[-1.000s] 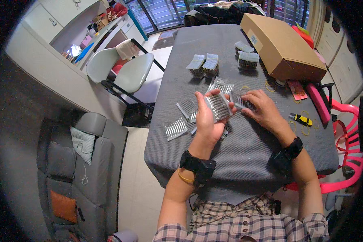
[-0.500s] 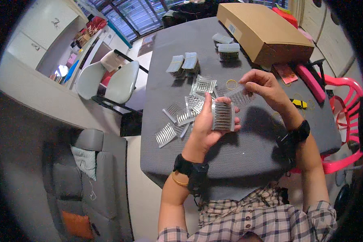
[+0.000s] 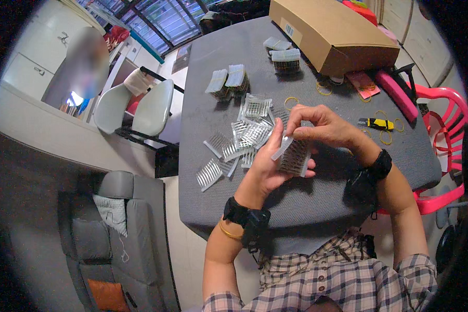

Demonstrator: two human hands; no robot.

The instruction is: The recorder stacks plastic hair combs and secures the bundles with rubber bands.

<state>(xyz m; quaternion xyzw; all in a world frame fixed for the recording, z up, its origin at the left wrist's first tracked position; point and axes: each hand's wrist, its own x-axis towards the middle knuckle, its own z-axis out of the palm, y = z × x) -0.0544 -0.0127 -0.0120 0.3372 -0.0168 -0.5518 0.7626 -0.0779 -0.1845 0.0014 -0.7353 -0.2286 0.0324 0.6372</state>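
**Your left hand (image 3: 268, 169) and right hand (image 3: 325, 126) come together over the clear combs (image 3: 296, 158)**

You hold the clear combs in your left hand, above the near half of the grey-covered table (image 3: 234, 208). Your left thumb points up along one side of them, and fingertips show past the far side. Your right hand bends in from the other side, its thumb and fingers pinched at the upper end of a tilted pale comb spine (image 3: 281, 149). How many combs you have there, you cannot tell from this view.

Just left of your hands, a loose heap of similar combs (image 3: 255, 134) lies overlapping at several angles. Beyond it stand two bundled stacks side by side, the left bundle (image 3: 217, 83) and the right bundle (image 3: 237, 78). Two more bundles (image 3: 285, 61) sit farther back, near the brown cardboard box (image 3: 333, 39).

A yellow rubber band (image 3: 286, 101) lies just beyond your right fingers. To your right is a yellow-and-black cutter (image 3: 379, 124) among more bands, with a long pink object (image 3: 397, 96) behind it.
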